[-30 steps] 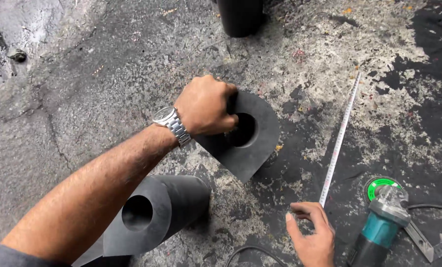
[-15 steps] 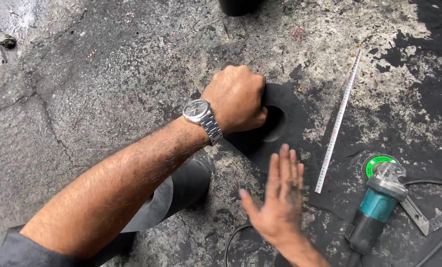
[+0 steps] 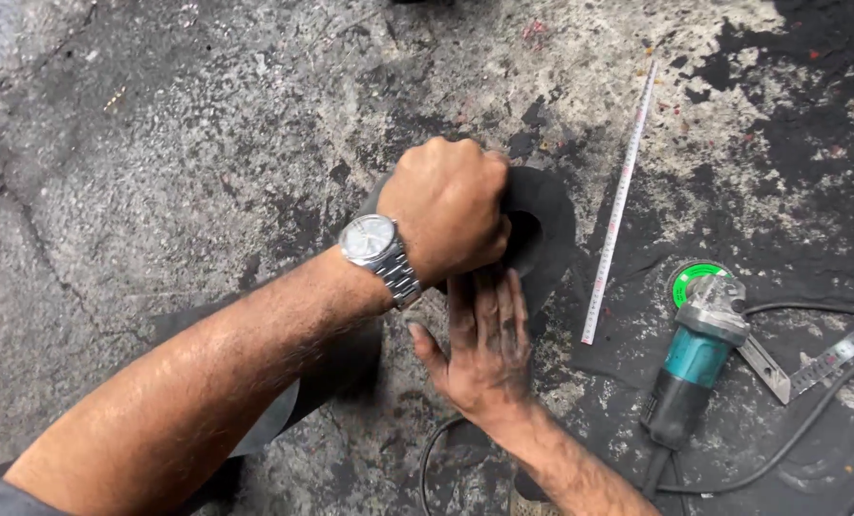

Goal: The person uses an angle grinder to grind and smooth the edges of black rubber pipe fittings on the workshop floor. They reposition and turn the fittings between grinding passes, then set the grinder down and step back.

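1. Where the right hand [image 3: 484,344] hovered spread above the floor half a second ago, it now lies flat against the near edge of the black holed block [image 3: 542,234], fingers straight and released.
2. Left of the block the concrete floor [image 3: 160,172] lies open; on its right a steel ruler [image 3: 620,205] runs close, with an angle grinder [image 3: 699,349] beyond.
3. Left hand [image 3: 446,210] clenched in a fist atop the block.

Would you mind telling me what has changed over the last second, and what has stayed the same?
The right hand left the end of the steel ruler, opened flat and moved up against the near side of the black rubber block, just below the left hand. The left hand kept its closed grip over the block's hole. The ruler, the teal angle grinder and its cable lie as before.
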